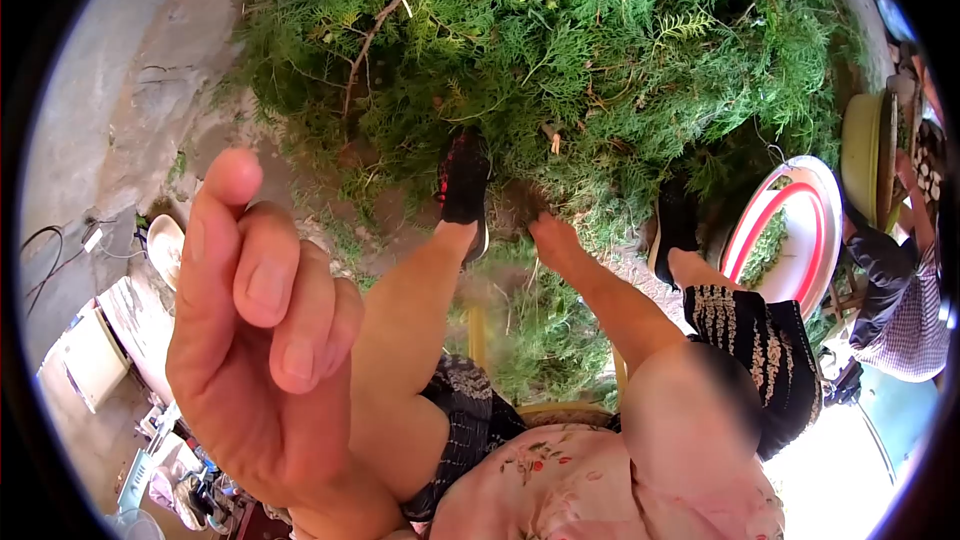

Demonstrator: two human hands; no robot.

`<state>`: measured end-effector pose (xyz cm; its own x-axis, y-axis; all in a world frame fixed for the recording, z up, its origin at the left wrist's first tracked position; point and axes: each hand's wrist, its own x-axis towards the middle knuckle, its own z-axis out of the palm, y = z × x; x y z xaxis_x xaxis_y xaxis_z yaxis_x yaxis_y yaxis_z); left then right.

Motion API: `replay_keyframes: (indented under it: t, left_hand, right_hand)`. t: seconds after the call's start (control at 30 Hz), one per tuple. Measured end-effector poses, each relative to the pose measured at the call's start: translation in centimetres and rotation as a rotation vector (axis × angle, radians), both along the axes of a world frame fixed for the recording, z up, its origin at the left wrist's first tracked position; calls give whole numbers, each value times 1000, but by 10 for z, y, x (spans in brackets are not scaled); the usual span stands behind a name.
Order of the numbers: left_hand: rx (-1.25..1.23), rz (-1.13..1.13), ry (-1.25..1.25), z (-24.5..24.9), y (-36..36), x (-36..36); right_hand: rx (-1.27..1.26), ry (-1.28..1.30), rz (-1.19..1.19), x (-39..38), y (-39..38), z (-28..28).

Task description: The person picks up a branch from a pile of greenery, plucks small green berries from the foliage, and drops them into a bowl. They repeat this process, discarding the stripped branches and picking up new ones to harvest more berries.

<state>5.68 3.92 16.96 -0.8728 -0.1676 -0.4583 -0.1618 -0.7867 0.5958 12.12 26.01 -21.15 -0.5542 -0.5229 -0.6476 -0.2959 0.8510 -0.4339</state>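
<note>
My left hand (265,320) is raised close to the camera at the left, palm side showing, with its fingers loosely bent and nothing visible in them. Low between my feet, my right hand (555,242) reaches down to the ground at the near edge of a big heap of green conifer branches (560,30). Its fingertips are hard to make out against the dark ground and sprigs, so I cannot see whether they hold anything. A short broken stem (553,138) shows pale in the heap beyond that hand. Loose sprigs (545,330) lie beneath me.
A white tray with a red ring (822,230) stands tilted at my right, with green sprigs (768,245) in it. Beyond it are a yellow-green basin (862,145) and another person (905,310). My shoes (463,180) touch the heap. Clutter (190,490) lies at the lower left.
</note>
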Motion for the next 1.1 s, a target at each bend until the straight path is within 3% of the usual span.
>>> replay_keyframes:
  t: [0.1,0.2,0.3,0.4,0.43,0.5,0.57,0.67,0.73,0.8,0.9,0.97,1.0,1.03,1.1]
  left_hand:
    - [-9,-7,0,0,2,2]
    - [-33,-5,-27,2,8,4]
    - [-44,-13,-20,2,10,1]
    - [-47,-4,-22,3,9,-1]
    - [-44,3,-19,3,7,-1]
    - [-45,18,-17,4,5,-1]
    - [-52,36,-17,5,5,1]
    - [-45,-28,13,2,5,4]
    - [-35,-19,-6,2,8,4]
    - [-33,0,-12,1,7,3]
    - [-40,2,-39,4,12,-1]
    - [-45,-6,-34,4,14,-3]
    - [-51,-12,-37,4,14,-4]
    - [-56,-21,-44,4,15,-4]
    - [-46,-44,-29,2,16,-4]
  right_hand:
    - [-23,-85,-118,10,0,18]
    - [-402,334,-106,-24,-20,19]
    - [-265,316,-72,-66,-50,21]
    - [45,241,215,-56,-59,26]
    - [-35,322,190,-27,-50,2]
    - [-87,244,241,30,-22,-8]
    - [14,-42,390,60,3,34]
    - [72,-326,16,56,17,35]
    - [-167,123,-140,32,36,-2]
    - [-287,418,-345,-19,38,15]
    - [98,184,-98,-17,37,28]
    - [225,66,330,22,36,42]
    - [52,185,329,75,47,-8]
    - [31,-201,287,75,43,21]
    - [-55,-227,-122,85,50,9]
